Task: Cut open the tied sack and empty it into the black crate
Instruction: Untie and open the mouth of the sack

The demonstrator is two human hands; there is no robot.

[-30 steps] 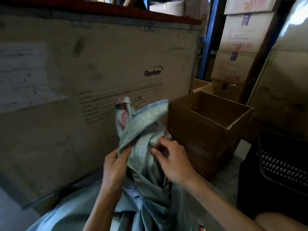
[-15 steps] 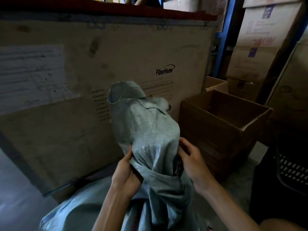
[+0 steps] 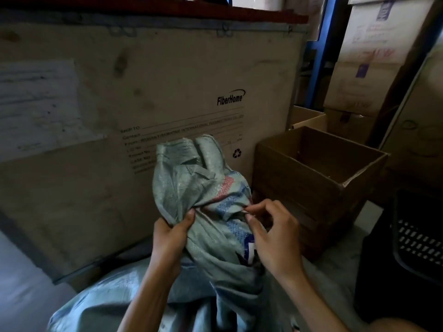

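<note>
A grey-green woven sack [image 3: 191,188] with red and blue stripes stands in front of me, its bunched top rising above my hands. My left hand [image 3: 171,238] grips the sack's neck from the left, thumb pressed into the fabric. My right hand [image 3: 271,233] pinches a fold of the striped fabric between thumb and fingertips on the right side. The sack's lower body spreads out below my forearms. The black crate [image 3: 407,238], with slotted walls, sits at the right edge. No cutting tool is visible.
A large wooden shipping crate [image 3: 143,104] marked FiberHome stands right behind the sack. An open brown cardboard box [image 3: 311,178] sits between the sack and the black crate. Stacked cartons [image 3: 374,56] and a blue rack post [image 3: 321,44] rise at the back right.
The sack's top has dropped lower and folded over, showing its striped side. My right hand moved from the sack's side to pinching a fold at its front. My left hand holds the neck throughout.
</note>
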